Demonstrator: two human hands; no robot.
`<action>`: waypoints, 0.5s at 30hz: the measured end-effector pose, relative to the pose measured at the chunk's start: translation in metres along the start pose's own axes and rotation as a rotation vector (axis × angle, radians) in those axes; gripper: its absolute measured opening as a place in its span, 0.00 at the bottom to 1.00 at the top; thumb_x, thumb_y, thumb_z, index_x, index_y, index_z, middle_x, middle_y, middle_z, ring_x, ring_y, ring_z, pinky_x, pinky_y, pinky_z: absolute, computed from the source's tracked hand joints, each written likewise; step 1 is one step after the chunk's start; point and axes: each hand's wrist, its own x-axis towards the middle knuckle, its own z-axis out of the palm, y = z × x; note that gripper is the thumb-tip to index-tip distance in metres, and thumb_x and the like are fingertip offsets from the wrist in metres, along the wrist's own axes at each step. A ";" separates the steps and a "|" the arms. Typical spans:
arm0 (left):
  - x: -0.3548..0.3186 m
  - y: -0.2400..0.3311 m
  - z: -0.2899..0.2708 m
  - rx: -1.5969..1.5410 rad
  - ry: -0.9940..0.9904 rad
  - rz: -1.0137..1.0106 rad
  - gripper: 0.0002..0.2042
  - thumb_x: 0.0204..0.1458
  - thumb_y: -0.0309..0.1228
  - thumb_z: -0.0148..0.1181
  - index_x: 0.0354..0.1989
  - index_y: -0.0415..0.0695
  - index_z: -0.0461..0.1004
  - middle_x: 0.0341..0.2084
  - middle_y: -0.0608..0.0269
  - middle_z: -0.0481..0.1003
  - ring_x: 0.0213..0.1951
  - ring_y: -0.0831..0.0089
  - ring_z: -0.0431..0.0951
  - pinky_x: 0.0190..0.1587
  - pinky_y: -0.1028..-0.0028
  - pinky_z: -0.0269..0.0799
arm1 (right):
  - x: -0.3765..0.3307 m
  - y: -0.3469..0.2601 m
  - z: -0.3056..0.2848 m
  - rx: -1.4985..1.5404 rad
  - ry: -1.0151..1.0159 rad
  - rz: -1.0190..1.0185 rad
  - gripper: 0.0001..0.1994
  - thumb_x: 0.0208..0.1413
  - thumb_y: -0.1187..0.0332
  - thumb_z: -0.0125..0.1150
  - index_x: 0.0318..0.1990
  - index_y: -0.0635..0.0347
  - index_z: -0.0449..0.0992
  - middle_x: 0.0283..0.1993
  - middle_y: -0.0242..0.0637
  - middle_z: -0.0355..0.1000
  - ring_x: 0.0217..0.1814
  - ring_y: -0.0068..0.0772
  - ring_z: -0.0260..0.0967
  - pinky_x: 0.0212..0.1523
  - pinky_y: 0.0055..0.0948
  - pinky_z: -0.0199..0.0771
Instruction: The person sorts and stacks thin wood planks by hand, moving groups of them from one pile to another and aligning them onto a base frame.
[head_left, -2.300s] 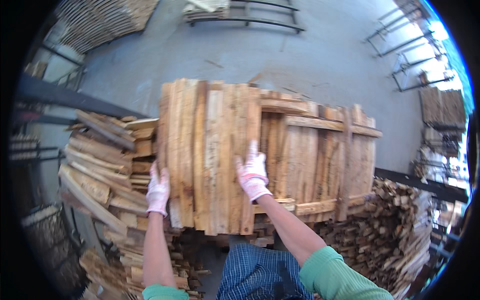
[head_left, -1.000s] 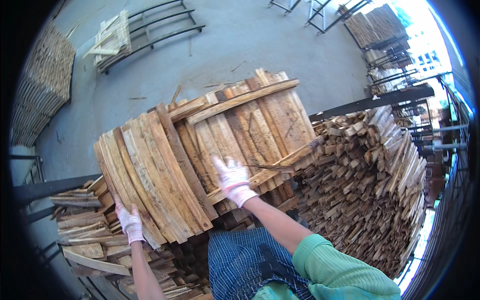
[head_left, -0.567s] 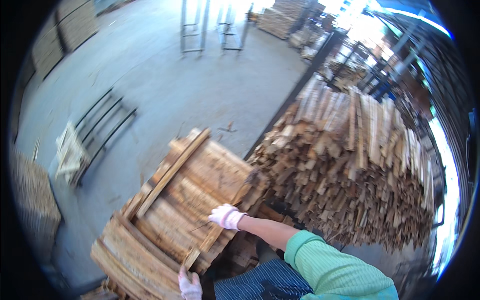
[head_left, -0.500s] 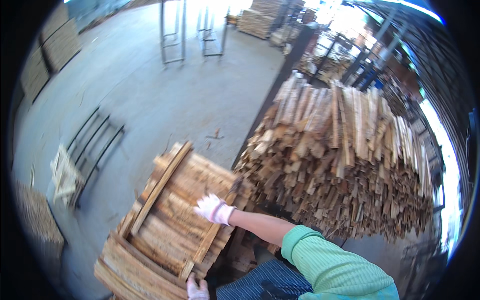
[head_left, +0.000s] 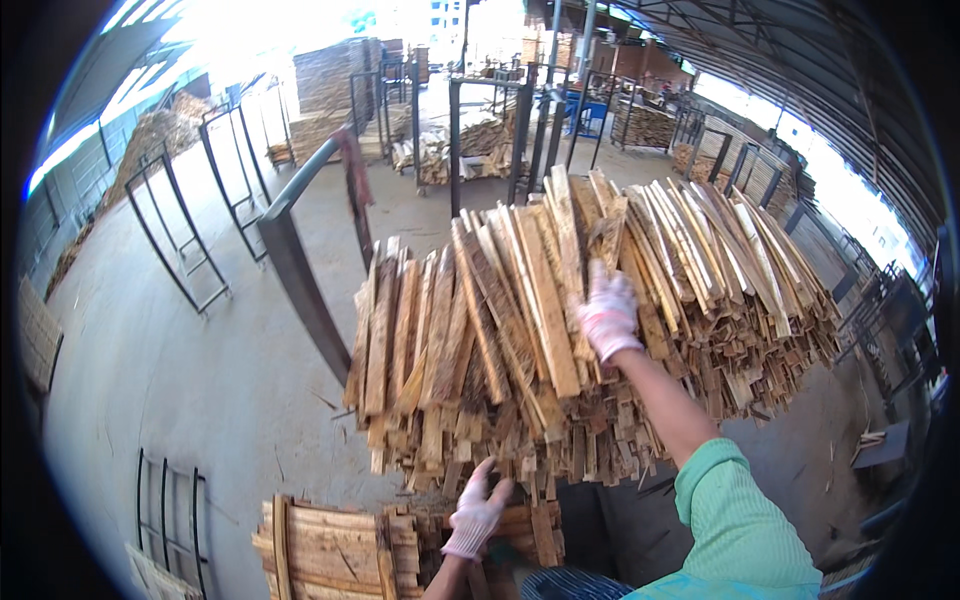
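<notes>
Many wooden slats (head_left: 545,300) lie beneath the spread right grip (head_left: 608,314) and just beyond the left grip (head_left: 477,518), also spread. Reaching seems the step in hand; the next move likely calls for closing around one.

Gloved right hand (head_left: 609,314) at piled wooden slats (head_left: 545,325)

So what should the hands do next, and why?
Maybe close the right hand on one of the wooden slats: its fingers look spread over the top of the pile, while the left hand, open, sits lower by its front edge.
</notes>
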 end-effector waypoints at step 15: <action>0.134 0.135 0.060 0.790 -0.142 -0.221 0.42 0.53 0.54 0.64 0.73 0.55 0.53 0.63 0.40 0.61 0.64 0.45 0.65 0.62 0.53 0.66 | 0.053 0.039 0.017 0.471 -0.407 0.137 0.24 0.53 0.58 0.64 0.56 0.57 0.73 0.75 0.62 0.43 0.72 0.61 0.53 0.68 0.49 0.64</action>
